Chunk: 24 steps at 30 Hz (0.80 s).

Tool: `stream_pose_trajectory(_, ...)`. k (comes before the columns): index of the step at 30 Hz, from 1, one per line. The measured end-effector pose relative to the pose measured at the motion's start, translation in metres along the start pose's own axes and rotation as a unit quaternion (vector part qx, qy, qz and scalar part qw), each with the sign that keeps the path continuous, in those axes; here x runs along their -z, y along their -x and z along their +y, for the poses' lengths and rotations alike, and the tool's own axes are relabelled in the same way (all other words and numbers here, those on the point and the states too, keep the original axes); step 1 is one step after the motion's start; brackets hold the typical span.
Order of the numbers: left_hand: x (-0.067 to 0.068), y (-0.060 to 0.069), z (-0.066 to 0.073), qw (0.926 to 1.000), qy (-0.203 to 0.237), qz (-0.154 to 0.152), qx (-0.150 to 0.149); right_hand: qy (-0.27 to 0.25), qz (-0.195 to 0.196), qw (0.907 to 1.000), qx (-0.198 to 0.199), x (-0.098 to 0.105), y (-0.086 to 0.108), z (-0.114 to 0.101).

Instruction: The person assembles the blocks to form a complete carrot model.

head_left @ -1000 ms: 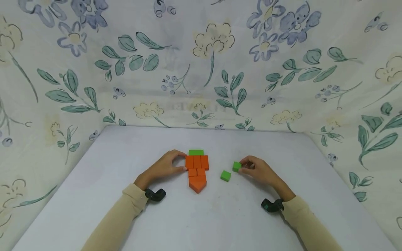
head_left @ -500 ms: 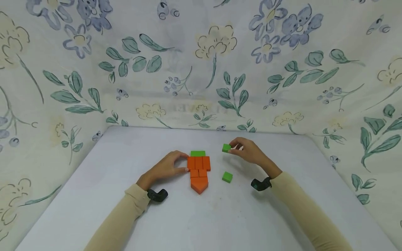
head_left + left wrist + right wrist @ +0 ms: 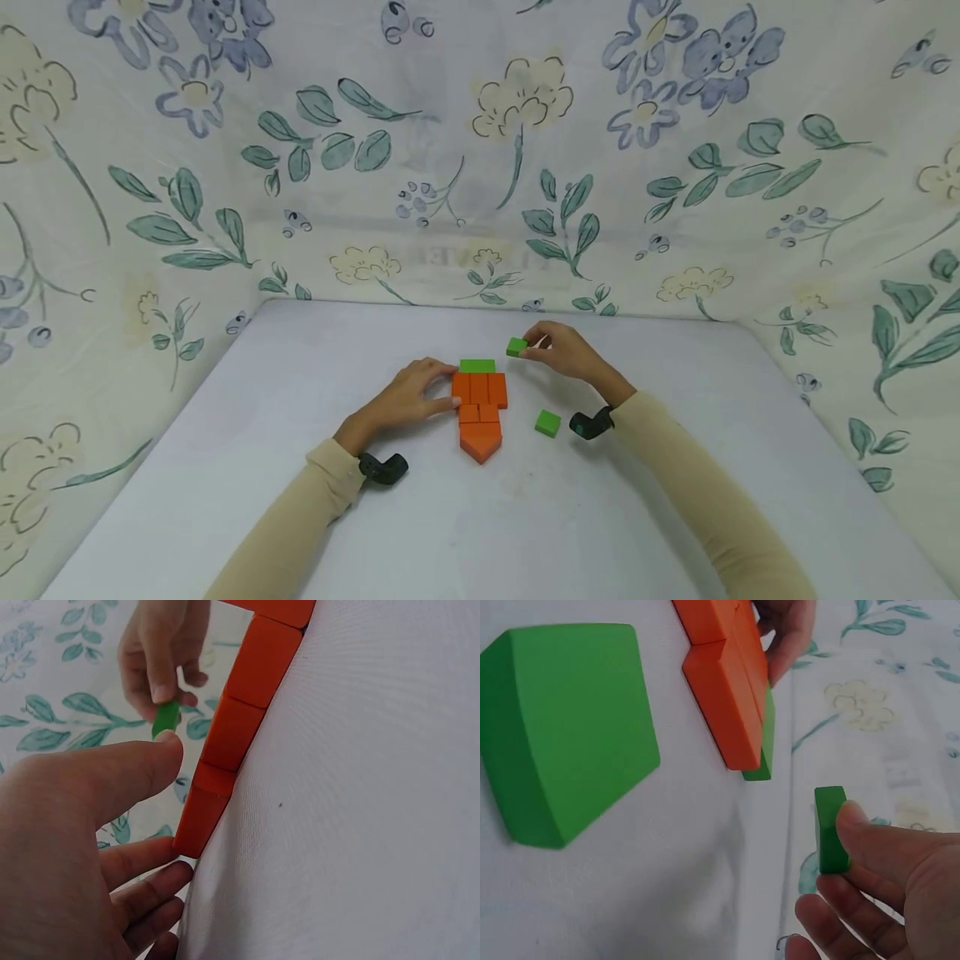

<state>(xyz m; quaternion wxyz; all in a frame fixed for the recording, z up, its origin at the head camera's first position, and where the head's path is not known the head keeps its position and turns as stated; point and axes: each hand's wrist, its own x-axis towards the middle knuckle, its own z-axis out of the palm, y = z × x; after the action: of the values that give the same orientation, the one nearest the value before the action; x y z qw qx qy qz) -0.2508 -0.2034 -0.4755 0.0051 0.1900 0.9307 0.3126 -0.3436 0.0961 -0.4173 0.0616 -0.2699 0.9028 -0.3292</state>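
In the head view, orange blocks [image 3: 480,437] lie together on the white table in an arrow-like shape, with a green block [image 3: 477,366] against their far end. My left hand [image 3: 408,392] rests at their left side, its index fingertip touching the corner of an orange block [image 3: 202,821] in the left wrist view. My right hand [image 3: 566,350] pinches a small green block [image 3: 831,829] between thumb and fingers, above the table and right of the arrangement's far end. Another green block [image 3: 547,423] lies loose to the right of the orange blocks.
The white table [image 3: 465,533] ends at the back against a hanging floral cloth [image 3: 420,167], which also covers both sides. Dark wrist cameras sit on the left wrist [image 3: 384,469] and the right wrist [image 3: 591,423].
My right hand has lifted the green block from beside the loose one and carried it up and left, towards the arrangement's far end. The left hand has stayed at the orange blocks.
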Motion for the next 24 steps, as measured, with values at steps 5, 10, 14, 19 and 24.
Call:
stream_pose_trajectory(5,0.003,-0.001,0.003,0.9999,-0.014,0.000,0.000,0.001,-0.004,1.0000,-0.002,-0.005,-0.005,-0.002)
stream_pose_trajectory(10,0.001,-0.002,0.004,0.9999,-0.012,0.000,0.000,-0.001,-0.009,0.9998,-0.019,-0.012,-0.009,0.001)
stream_pose_trajectory(14,-0.001,-0.001,0.004,0.9999,-0.012,-0.007,0.003,-0.001,-0.012,0.9993,-0.036,-0.017,-0.011,0.002)
stream_pose_trajectory(19,-0.001,0.000,0.004,0.9999,-0.007,-0.011,0.007,-0.005,-0.005,0.9987,-0.050,-0.020,-0.015,0.001)
stream_pose_trajectory(24,0.001,-0.001,0.000,1.0000,0.008,-0.004,-0.001,-0.009,0.001,0.9986,-0.051,-0.020,-0.019,-0.001)
